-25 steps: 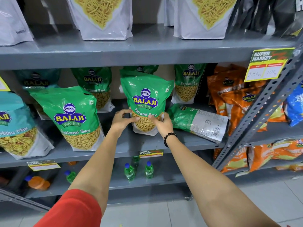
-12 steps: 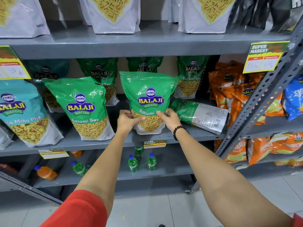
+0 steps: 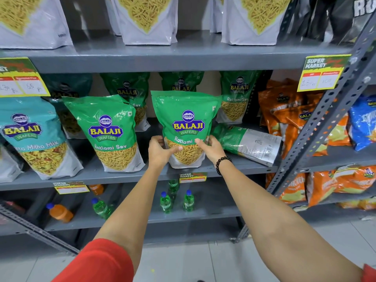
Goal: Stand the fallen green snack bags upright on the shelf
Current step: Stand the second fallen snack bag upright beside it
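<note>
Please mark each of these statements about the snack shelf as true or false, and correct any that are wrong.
1. Both hands hold the upright green Ratlami Sev bag at its lower part. True: the left hand and the right hand grip it from either side.
2. Every green bag on this shelf stands upright. False: a fallen green bag lies on its side to the right of the held one.
3. The right wrist wears a black bead bracelet. True.
4. The orange snack bags sit left of the green ones. False: they sit to the right.
5. The shelf below holds green bottles. True.
</note>
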`<state>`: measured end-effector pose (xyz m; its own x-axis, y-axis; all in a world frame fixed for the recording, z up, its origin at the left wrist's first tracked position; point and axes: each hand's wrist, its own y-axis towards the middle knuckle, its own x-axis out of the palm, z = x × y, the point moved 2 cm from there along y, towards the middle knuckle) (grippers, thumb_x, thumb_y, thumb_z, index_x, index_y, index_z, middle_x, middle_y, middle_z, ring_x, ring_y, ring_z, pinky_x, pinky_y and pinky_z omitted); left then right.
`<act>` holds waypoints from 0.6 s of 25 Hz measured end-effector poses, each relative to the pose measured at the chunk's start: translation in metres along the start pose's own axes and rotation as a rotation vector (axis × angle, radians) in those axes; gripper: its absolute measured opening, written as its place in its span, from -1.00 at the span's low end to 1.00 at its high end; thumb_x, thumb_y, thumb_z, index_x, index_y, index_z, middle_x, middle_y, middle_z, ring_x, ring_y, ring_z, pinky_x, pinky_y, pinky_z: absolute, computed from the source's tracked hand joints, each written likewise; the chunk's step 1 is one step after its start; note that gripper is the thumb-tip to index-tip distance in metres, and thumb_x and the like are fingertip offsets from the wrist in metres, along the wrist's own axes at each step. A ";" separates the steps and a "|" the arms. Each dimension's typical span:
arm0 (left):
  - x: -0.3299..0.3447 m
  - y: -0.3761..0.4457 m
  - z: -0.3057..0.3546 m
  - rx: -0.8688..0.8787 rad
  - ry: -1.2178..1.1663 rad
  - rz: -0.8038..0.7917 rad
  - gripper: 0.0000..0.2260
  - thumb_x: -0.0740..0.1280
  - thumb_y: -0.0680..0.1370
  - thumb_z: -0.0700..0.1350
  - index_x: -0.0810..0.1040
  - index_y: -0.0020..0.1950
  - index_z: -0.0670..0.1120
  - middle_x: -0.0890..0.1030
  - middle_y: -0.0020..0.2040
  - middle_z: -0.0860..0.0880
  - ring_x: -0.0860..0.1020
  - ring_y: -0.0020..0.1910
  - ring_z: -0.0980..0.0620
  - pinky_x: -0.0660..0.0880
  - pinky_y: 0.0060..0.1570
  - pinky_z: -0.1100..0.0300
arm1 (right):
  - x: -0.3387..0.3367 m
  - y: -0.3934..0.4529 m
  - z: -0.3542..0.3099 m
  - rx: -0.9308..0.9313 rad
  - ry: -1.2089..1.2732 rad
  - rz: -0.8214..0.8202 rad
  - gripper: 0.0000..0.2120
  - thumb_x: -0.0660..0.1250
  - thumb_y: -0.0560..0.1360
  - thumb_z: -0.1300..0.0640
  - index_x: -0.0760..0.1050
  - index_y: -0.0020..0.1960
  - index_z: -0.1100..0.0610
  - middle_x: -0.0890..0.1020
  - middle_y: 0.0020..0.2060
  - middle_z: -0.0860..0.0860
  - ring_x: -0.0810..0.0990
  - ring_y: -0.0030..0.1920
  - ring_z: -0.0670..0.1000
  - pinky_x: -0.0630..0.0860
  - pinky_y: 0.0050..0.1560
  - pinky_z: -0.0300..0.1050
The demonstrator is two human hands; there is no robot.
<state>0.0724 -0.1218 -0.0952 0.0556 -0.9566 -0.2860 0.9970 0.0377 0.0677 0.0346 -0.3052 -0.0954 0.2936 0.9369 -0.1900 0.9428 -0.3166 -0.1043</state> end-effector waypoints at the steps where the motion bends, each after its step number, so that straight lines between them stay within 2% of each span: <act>1: 0.000 -0.004 0.003 0.037 0.024 0.048 -0.34 0.60 0.19 0.00 0.37 0.14 -0.18 0.47 0.04 -0.05 0.48 -0.01 0.02 0.43 -0.08 0.17 | -0.002 -0.001 0.000 0.028 0.002 0.007 -0.27 0.42 0.42 -0.04 0.22 0.46 0.19 0.37 0.43 0.12 0.33 0.44 0.12 0.29 0.44 0.13; 3: 0.004 -0.016 0.012 0.094 0.009 0.146 -0.44 0.57 0.22 0.04 0.37 0.04 -0.13 0.47 -0.03 -0.06 0.47 -0.09 0.02 0.45 -0.12 0.12 | -0.010 -0.003 -0.001 0.066 -0.002 0.038 -0.10 0.46 0.37 -0.07 0.07 0.52 0.18 0.24 0.50 0.12 0.22 0.49 0.11 0.22 0.48 0.11; 5: 0.015 -0.031 0.022 0.097 -0.092 0.194 -0.56 0.55 0.26 0.01 0.37 -0.07 -0.10 0.48 -0.18 -0.02 0.47 -0.20 0.02 0.47 -0.15 0.12 | -0.023 -0.005 -0.002 0.055 -0.023 0.108 -0.12 0.45 0.37 -0.08 0.08 0.51 0.18 0.25 0.49 0.14 0.25 0.48 0.11 0.25 0.45 0.06; 7: 0.037 -0.046 0.029 0.075 -0.171 0.105 -0.65 0.52 0.31 -0.02 0.41 -0.12 -0.11 0.48 -0.28 0.03 0.47 -0.25 0.04 0.46 -0.20 0.27 | -0.041 -0.007 -0.004 0.033 -0.048 0.199 -0.20 0.41 0.41 -0.07 0.14 0.50 0.20 0.31 0.47 0.15 0.30 0.45 0.12 0.27 0.44 0.04; 9: 0.066 -0.057 0.034 0.053 -0.230 -0.063 -0.73 0.48 0.37 -0.06 0.45 -0.10 -0.13 0.50 -0.27 0.03 0.49 -0.21 0.03 0.44 -0.21 0.33 | -0.061 -0.009 -0.002 0.026 -0.104 0.246 -0.28 0.36 0.46 -0.05 0.18 0.48 0.22 0.33 0.46 0.16 0.31 0.44 0.13 0.27 0.45 0.05; 11: 0.097 -0.061 0.039 0.007 -0.234 -0.165 -0.72 0.45 0.41 -0.05 0.49 -0.01 -0.16 0.56 -0.18 -0.01 0.52 -0.10 -0.01 0.43 -0.11 0.25 | -0.085 -0.008 0.002 0.028 -0.289 0.269 -0.36 0.29 0.51 -0.04 0.20 0.47 0.23 0.35 0.44 0.17 0.33 0.43 0.15 0.29 0.43 0.05; 13: 0.129 -0.057 0.044 -0.064 -0.179 -0.213 -0.61 0.41 0.44 0.00 0.48 0.15 -0.20 0.60 0.07 -0.13 0.53 0.09 -0.08 0.43 0.08 0.15 | -0.109 -0.003 0.006 0.039 -0.526 0.285 -0.43 0.24 0.53 -0.04 0.25 0.43 0.24 0.42 0.39 0.20 0.40 0.38 0.19 0.36 0.36 0.09; 15: 0.161 -0.046 0.047 -0.173 -0.125 -0.254 -0.45 0.38 0.45 0.07 0.39 0.30 -0.23 0.50 0.28 -0.18 0.45 0.26 -0.13 0.37 0.23 0.09 | -0.130 0.005 0.007 0.016 -0.732 0.266 -0.46 0.23 0.53 -0.03 0.28 0.40 0.26 0.47 0.32 0.24 0.44 0.32 0.22 0.42 0.29 0.11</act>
<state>0.0332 -0.2909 -0.0995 -0.1924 -0.9693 -0.1528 0.9731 -0.1684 -0.1571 0.0003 -0.4298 -0.0779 0.3252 0.4945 -0.8060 0.8515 -0.5239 0.0221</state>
